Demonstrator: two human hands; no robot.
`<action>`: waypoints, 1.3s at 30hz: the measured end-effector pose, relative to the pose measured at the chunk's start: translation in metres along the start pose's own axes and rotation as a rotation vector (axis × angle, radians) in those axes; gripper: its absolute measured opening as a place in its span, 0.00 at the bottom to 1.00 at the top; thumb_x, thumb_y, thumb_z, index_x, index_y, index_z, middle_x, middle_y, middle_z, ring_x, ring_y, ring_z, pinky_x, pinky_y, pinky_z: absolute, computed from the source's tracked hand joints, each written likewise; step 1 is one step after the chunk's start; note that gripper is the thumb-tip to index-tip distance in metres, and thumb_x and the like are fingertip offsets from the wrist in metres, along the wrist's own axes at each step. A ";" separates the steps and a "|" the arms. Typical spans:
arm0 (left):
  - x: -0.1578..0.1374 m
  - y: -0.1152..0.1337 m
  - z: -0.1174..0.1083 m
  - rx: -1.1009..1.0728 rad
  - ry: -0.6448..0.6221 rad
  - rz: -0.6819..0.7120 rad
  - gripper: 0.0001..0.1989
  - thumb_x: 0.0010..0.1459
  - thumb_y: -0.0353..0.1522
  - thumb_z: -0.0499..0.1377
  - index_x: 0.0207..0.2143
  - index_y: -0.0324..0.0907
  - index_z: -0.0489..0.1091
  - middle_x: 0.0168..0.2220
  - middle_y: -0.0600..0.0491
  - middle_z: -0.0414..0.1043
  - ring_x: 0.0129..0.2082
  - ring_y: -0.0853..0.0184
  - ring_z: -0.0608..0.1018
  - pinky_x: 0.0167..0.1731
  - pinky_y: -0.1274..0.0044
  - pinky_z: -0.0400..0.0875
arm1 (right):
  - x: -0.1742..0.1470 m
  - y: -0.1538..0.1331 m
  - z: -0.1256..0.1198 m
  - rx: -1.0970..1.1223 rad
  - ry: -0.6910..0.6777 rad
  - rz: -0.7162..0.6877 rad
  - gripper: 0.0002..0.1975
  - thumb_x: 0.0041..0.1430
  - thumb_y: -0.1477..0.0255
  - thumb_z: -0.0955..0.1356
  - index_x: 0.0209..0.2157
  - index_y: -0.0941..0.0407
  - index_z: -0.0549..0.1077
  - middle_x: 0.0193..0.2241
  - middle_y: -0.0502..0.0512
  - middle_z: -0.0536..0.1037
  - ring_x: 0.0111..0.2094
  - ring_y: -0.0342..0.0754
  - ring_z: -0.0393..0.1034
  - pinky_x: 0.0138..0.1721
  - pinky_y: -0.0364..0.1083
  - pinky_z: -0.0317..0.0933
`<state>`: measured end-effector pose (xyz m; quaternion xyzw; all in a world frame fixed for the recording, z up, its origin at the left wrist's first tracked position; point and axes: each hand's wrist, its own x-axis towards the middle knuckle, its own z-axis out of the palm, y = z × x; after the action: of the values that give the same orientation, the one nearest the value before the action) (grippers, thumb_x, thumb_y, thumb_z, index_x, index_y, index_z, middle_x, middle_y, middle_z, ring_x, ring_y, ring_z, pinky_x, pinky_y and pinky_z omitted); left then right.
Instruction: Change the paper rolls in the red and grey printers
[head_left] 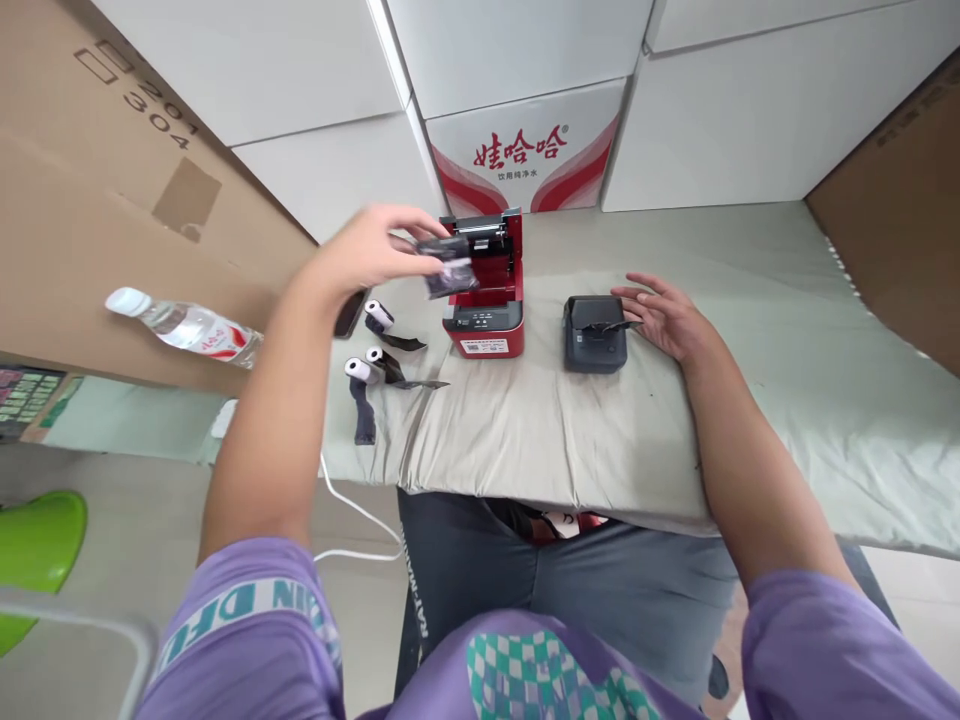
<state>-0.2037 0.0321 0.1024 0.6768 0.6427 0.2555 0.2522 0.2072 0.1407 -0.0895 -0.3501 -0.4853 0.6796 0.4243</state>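
My left hand [382,248] grips a dark paper roll [450,268], smeared by motion, between thumb and fingers. It hangs just above and left of the red label printer [491,325], whose lid stands up and whose red inside shows. To the right sits a small black printer [595,345] with a dark strip across its top. Beside it, my right hand [660,312] has its fingers spread and holds nothing; the fingertips are close to the printer's right side, and I cannot tell whether they touch.
Several small paper rolls [362,371] with dark tails lie left of the red printer. A dark phone-like object [350,314] is partly behind my left forearm. A water bottle [195,330] is farther left. White boxes [517,150] wall the back; cardboard [97,230] stands left.
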 end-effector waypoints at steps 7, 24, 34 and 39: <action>0.007 -0.070 -0.027 0.057 0.210 -0.423 0.20 0.52 0.30 0.73 0.47 0.33 0.78 0.36 0.48 0.77 0.45 0.56 0.80 0.56 0.56 0.71 | -0.001 -0.003 0.004 -0.016 0.013 0.006 0.23 0.45 0.65 0.79 0.45 0.45 0.77 0.45 0.54 0.84 0.57 0.58 0.76 0.60 0.60 0.73; -0.025 -0.156 -0.041 0.347 0.063 -0.500 0.17 0.43 0.49 0.71 0.24 0.46 0.78 0.21 0.50 0.74 0.30 0.56 0.78 0.39 0.67 0.74 | 0.002 -0.002 0.003 0.018 0.055 0.025 0.21 0.47 0.70 0.77 0.45 0.48 0.78 0.43 0.57 0.83 0.53 0.56 0.77 0.62 0.57 0.69; -0.068 -0.127 -0.004 0.359 -0.353 -0.309 0.22 0.38 0.42 0.70 0.40 0.52 0.84 0.28 0.52 0.78 0.28 0.59 0.78 0.34 0.74 0.72 | 0.000 -0.005 0.006 0.067 0.062 0.041 0.19 0.49 0.75 0.75 0.45 0.50 0.80 0.41 0.55 0.84 0.46 0.51 0.77 0.62 0.52 0.67; -0.078 -0.115 -0.003 0.145 -0.216 -0.309 0.17 0.42 0.41 0.69 0.37 0.50 0.84 0.26 0.51 0.74 0.31 0.57 0.79 0.37 0.69 0.75 | 0.001 -0.004 0.005 0.089 0.063 0.040 0.19 0.48 0.75 0.76 0.44 0.51 0.81 0.41 0.55 0.84 0.45 0.51 0.77 0.61 0.51 0.68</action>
<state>-0.2939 -0.0400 0.0261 0.6102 0.7247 0.0928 0.3063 0.2029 0.1402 -0.0847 -0.3616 -0.4339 0.6975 0.4409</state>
